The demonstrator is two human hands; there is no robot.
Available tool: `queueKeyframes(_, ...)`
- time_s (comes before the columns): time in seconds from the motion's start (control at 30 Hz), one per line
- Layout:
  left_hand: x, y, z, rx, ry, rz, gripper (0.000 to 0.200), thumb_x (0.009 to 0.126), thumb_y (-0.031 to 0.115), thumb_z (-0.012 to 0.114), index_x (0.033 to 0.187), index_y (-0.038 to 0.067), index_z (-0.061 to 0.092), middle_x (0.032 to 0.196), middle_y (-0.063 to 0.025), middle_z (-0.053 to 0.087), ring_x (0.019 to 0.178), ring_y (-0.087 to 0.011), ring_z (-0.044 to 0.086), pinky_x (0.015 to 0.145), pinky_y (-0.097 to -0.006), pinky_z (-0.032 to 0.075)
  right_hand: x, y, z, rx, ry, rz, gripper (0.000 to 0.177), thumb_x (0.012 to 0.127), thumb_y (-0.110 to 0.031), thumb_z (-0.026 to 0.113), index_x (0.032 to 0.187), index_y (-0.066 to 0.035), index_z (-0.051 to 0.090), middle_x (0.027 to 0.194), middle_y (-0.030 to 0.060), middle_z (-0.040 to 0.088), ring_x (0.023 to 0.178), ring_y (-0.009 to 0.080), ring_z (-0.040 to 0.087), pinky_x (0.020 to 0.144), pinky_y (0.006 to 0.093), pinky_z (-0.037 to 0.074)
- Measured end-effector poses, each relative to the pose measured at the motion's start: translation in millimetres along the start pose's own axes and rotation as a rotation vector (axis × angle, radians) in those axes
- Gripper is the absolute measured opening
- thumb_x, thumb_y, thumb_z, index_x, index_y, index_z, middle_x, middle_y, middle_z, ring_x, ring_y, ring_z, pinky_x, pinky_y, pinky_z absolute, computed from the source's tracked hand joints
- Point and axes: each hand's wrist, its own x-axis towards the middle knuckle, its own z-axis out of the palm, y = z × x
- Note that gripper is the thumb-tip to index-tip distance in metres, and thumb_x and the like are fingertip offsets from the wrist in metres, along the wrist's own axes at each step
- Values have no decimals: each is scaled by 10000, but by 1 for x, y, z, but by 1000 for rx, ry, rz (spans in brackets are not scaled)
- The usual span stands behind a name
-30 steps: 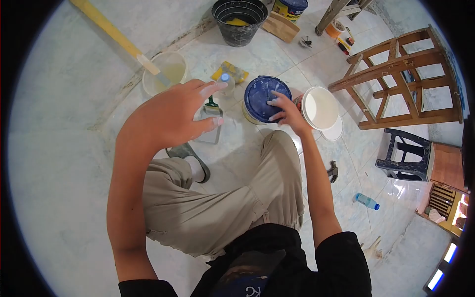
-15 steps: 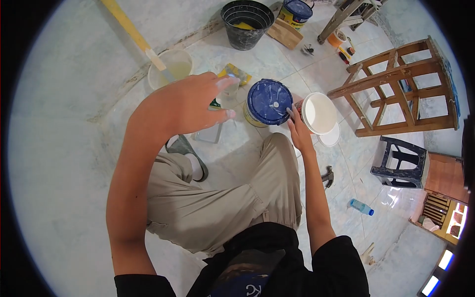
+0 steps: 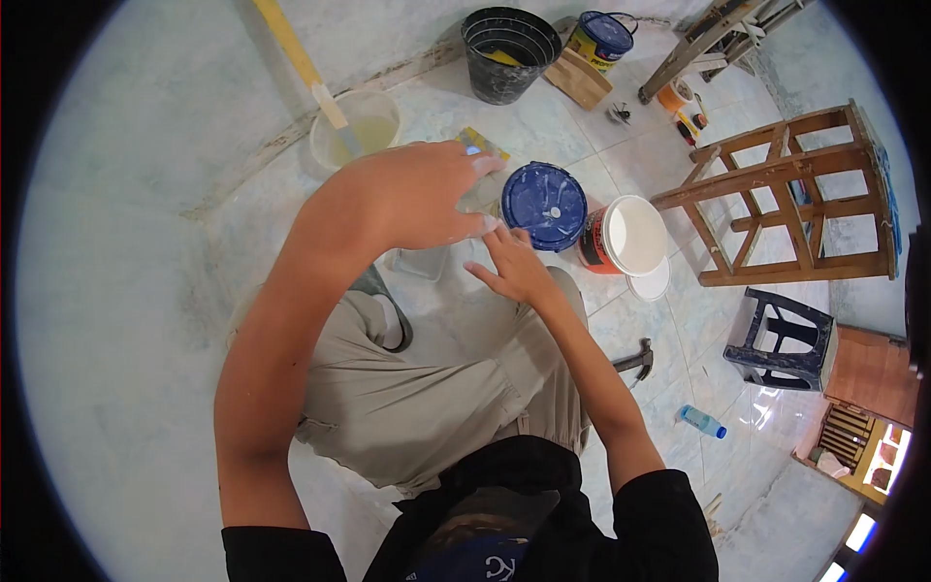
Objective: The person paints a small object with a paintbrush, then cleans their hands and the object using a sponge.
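My left hand (image 3: 417, 197) is curved over the floor, thumb and fingers around a pale, see-through container (image 3: 477, 197), mostly hidden by the hand. Whitish smears mark its fingertips. My right hand (image 3: 516, 264) has its fingers apart and holds nothing; its fingertips come close to my left thumb. Just beyond stands a lidded blue paint bucket (image 3: 543, 206), the lid streaked white. To its right is an open white-rimmed tub (image 3: 635, 236) with an orange and black label, tilted in view. A clear tray (image 3: 422, 262) lies below my left hand.
A bucket of cloudy water (image 3: 373, 131) with a yellow-handled tool (image 3: 286, 44) stands by the wall. Behind are a black bucket (image 3: 509, 82) and another paint bucket (image 3: 601, 39). Rightward are a wooden stool (image 3: 795, 184), plastic stool (image 3: 781, 339), hammer (image 3: 635, 361) and bottle (image 3: 700, 421).
My right hand has left the white-rimmed tub and moved left, close to my left hand. The left hand stays curved around the see-through container. The view has shifted slightly.
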Motion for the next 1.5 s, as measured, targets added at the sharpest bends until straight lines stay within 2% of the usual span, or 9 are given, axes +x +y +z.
queueKeyframes(0.13, -6, -4, -6, -16, 35, -15, 622, 941, 345, 627, 1496, 119, 465, 1263, -164, 620, 1142, -338, 613, 987, -417, 486, 21, 13, 22, 35, 78, -14, 764, 878, -317, 711, 1520, -80, 372, 1358, 261, 513, 1191, 413, 571, 989, 514, 443)
queueKeyframes(0.23, -13, -11, -8, -4, 76, -48, 604, 942, 355, 626, 1476, 111, 485, 1242, -159, 629, 1131, -336, 617, 981, -419, 489, 47, 40, 48, 180, 351, 47, 757, 815, -169, 763, 1461, 3, 409, 1338, 263, 514, 1188, 412, 565, 961, 451, 482)
queueKeyframes(0.27, -15, -12, -10, -1, 82, -62, 598, 942, 360, 626, 1468, 108, 493, 1235, -157, 632, 1126, -336, 619, 979, -419, 491, 59, 46, 52, 331, 347, 206, 786, 775, -96, 776, 1444, 52, 391, 1351, 265, 499, 1210, 410, 545, 968, 431, 494)
queueKeyframes(0.43, -23, -13, -16, -42, 169, -157, 572, 937, 367, 635, 1430, 97, 531, 1197, -147, 643, 1101, -327, 628, 958, -419, 506, 135, 73, 98, 645, 715, 356, 914, 675, -130, 859, 1449, 17, 395, 1389, 254, 471, 1303, 397, 471, 1086, 451, 407)
queueKeyframes(0.6, -30, -25, -4, -14, 285, -80, 543, 939, 356, 624, 1408, 90, 555, 1180, -136, 646, 1088, -314, 630, 950, -421, 511, 150, 95, 149, 581, 673, 551, 1030, 589, -186, 934, 1460, -24, 409, 1403, 236, 469, 1337, 391, 438, 1129, 475, 346)
queueKeyframes(0.87, -60, -40, 13, -17, 392, 4, 538, 916, 322, 634, 1394, 84, 572, 1265, -137, 631, 1165, -307, 601, 1001, -409, 492, 148, 139, 190, 538, 708, 518, 920, 594, -231, 962, 1356, -2, 500, 1301, 204, 538, 1224, 358, 540, 1043, 461, 422)
queueKeyframes(1.07, -62, -45, 19, -8, 400, -29, 536, 900, 299, 644, 1384, 78, 584, 1327, -140, 619, 1217, -306, 583, 1036, -401, 479, 110, 61, 125, 442, 618, 138, 789, 671, -192, 937, 1300, 12, 506, 1197, 166, 585, 1140, 315, 588, 1006, 425, 457)
queueKeyframes(1.3, -53, -33, 10, -108, 343, -58, 530, 892, 299, 667, 1372, 86, 598, 1332, -158, 620, 1218, -324, 588, 1037, -399, 475, 55, 20, 120, 1212, 597, 412, 681, 705, -155, 908, 1253, -7, 531, 1196, 140, 614, 1033, 213, 642, 910, 369, 521)
queueKeyframes(1.5, -51, -23, 6, 84, 362, -140, 538, 883, 319, 683, 1363, 90, 603, 1318, -158, 626, 1206, -328, 594, 1018, -397, 484, 31, 31, 112, 878, 368, 278, 649, 682, -153, 894, 1222, -23, 559, 1094, 94, 668, 1004, 193, 647, 892, 356, 517)
